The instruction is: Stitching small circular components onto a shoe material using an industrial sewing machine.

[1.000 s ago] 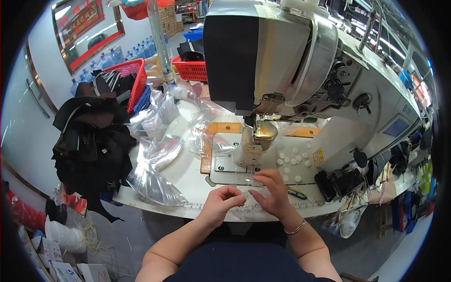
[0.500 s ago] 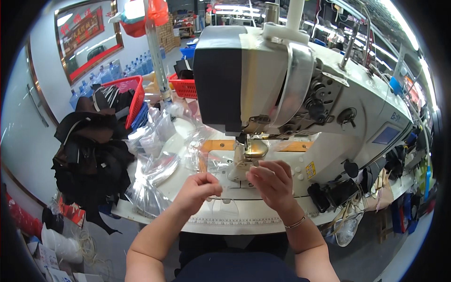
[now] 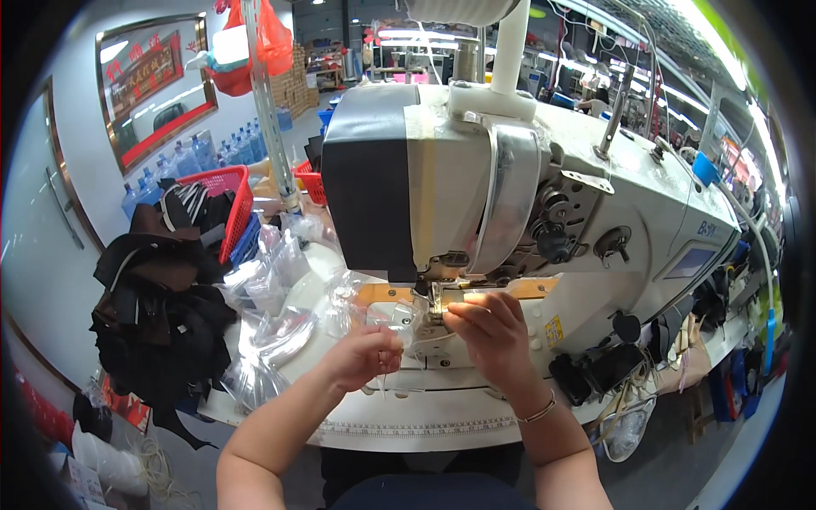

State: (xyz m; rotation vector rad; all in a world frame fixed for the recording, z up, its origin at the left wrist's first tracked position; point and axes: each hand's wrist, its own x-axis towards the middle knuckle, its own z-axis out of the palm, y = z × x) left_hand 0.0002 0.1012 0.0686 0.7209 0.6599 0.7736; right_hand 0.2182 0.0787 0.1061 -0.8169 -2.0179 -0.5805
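A white sewing machine (image 3: pixel 399 183) with a dark front cover stands before me, its needle and presser foot (image 3: pixel 435 299) low over the bed. My left hand (image 3: pixel 367 355) is closed in a pinch on a clear plastic piece (image 3: pixel 406 321), left of the foot. From near its fingertips a thin pale strip (image 3: pixel 438 337) runs toward my right hand. My right hand (image 3: pixel 491 331) is at the right of the presser foot, fingertips pressed together; what they hold is hidden. More clear plastic pieces (image 3: pixel 276 340) lie piled on the table at the left.
Black fabric pieces (image 3: pixel 161 340) hang over the table's left side beside a red basket (image 3: pixel 242 208). A printed ruler (image 3: pixel 408 429) follows the front edge. Black objects (image 3: pixel 586 374) and cords lie at the right. A metal post (image 3: pixel 270 110) rises behind.
My right hand has moved in against the presser foot, its fingers drawn together. My left hand still pinches the plastic, now nearer the foot. The view has shifted slightly.
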